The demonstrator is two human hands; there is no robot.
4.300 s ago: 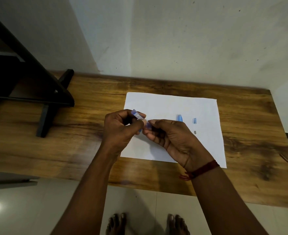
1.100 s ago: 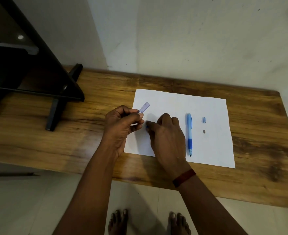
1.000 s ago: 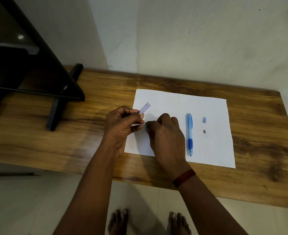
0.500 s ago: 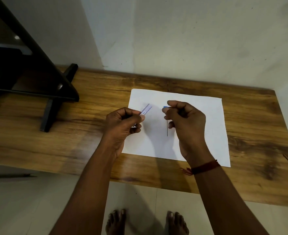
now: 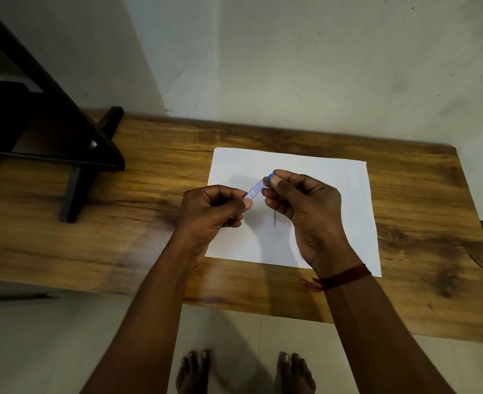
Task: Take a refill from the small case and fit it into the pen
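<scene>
My left hand (image 5: 212, 211) grips a slim pale violet tube (image 5: 255, 190) with a printed label; its free end points up and to the right. My right hand (image 5: 305, 211) pinches a small blue cap (image 5: 268, 177) between thumb and forefinger, right at that end of the tube. Both hands hover over a white sheet of paper (image 5: 334, 180). A thin dark rod (image 5: 275, 218) shows just below my right fingers. I cannot tell whether it lies on the paper or hangs from the hand.
The paper lies on a wooden table (image 5: 149, 194) set against a pale wall. A black stand (image 5: 72, 155) occupies the table's back left. A red thread (image 5: 342, 277) circles my right wrist. Bare feet (image 5: 195, 373) stand on the tiled floor below.
My right hand rose off the paper with the blue cap and came to the tube's end. The blue pen and two small bits on the paper are hidden behind it now.
</scene>
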